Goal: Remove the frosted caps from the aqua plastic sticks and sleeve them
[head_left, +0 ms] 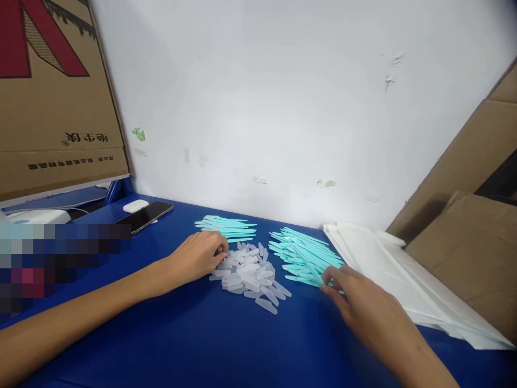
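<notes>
A heap of small translucent white plastic blade-shaped covers (246,272) lies in the middle of the blue table. My left hand (202,253) rests at the heap's left edge, its fingers curled in; whatever they grip is hidden. Turquoise flat tapered plastic sticks form two piles: the left pile (232,227) lies behind my left hand, and the right pile (297,250) is right of the heap. Over the near right end of that pile, my right hand (355,293) pinches a turquoise stick (309,264) between thumb and fingers. The stick slants up and left across the others.
White plastic bags (375,269) lie flat on the right, beside cardboard boxes (464,258). A dark phone (147,215) and a white case (135,206) are at the back left. A large carton (52,108) stands behind them, and a white wall (258,108) borders the blue table (226,339).
</notes>
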Available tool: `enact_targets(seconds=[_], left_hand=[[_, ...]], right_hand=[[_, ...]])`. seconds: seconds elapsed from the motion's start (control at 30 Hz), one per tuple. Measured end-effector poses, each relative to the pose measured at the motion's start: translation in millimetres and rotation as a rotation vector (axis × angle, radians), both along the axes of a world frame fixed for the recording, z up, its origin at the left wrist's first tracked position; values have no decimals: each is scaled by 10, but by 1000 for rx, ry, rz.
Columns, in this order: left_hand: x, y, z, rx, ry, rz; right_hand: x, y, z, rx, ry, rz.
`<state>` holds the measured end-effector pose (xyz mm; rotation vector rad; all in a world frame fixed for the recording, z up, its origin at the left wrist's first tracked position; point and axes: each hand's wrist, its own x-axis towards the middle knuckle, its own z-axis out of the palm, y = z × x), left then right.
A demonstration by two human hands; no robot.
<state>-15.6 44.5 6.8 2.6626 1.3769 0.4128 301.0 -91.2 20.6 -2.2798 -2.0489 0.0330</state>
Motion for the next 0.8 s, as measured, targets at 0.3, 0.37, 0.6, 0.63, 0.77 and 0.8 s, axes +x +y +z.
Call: enact_targets(seconds=[0.3, 0.37, 0.6, 0.63, 0.77, 0.8], left_hand=[[20, -3, 22, 44, -65, -12], [36, -28, 33, 106, -112, -86], [89, -175, -17, 325, -214, -372], [96, -192, -27, 330, -213, -389], [113, -220, -64, 365, -206, -423], [115, -219, -72, 381, -202, -426]], right_hand=[[-73, -5, 31, 111, 66, 116], [-86, -12, 32, 140, 108, 160], [-102, -45, 38, 352, 162, 299], [-105, -49, 45, 380, 161, 313], [-131, -62, 74, 452, 164, 329], [-138, -66, 78, 463, 165, 334]])
